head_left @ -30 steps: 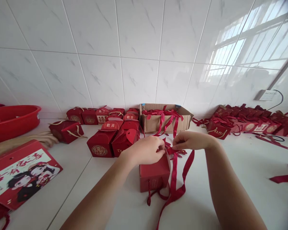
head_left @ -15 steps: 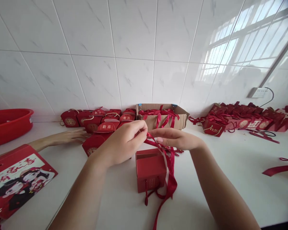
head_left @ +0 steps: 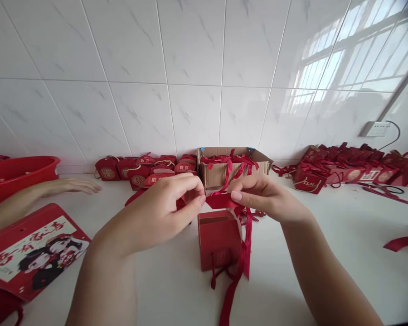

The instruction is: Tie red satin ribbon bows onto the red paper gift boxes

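White surface (head_left: pixel 275 280), tiled wall (head_left: pixel 193 45) behind. Right hand (head_left: pixel 263 194) pinched red ribbon (head_left: pixel 219 201) (red box (head_left: pixel 219 242) sat at ribbon's 6 o'clock); left hand (head_left: pixel 166 213) curled at its 9 o'clock tip, couldn't tell if gripping.

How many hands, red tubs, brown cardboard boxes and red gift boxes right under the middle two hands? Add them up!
Hands: 3 (left hand, right hand, co-worker's hand)
Red gift box under the middle two: 1
Red tub: 1
Brown cardboard box: 1
Total: 6
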Tool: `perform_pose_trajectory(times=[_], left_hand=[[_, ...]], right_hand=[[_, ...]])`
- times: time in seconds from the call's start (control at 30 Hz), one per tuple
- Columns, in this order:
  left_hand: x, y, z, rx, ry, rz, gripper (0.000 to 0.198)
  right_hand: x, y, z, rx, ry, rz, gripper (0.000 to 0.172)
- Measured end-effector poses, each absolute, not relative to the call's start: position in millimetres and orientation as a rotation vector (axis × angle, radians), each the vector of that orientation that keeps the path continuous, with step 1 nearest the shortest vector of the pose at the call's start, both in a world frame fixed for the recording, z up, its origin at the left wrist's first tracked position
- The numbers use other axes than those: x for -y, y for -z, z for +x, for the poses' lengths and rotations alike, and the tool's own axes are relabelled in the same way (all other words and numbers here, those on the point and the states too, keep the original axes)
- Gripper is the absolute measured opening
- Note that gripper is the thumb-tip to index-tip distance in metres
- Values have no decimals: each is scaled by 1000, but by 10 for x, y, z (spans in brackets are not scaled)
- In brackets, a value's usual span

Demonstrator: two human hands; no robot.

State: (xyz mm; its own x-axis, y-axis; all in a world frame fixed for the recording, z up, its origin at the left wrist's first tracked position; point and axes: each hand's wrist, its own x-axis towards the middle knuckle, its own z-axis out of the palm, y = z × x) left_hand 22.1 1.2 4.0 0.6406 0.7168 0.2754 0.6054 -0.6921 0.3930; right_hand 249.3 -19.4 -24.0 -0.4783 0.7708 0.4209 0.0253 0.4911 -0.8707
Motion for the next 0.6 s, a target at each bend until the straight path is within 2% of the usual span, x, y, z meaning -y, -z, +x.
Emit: perform_pose_trajectory(times=[0.23,0.37,0.6], left_hand=[[-219,180,321,-1256,17,2515,32],[-280,282,539,-1322,265,2478,26],[-264,300,697,-1332,338,2388,21]], right_hand=[[318,249,2602,1677,-902,-680,13],[366,217,2618,1690,-901,-889,17],[201,305,2470,2061,-766,-1459,15]])
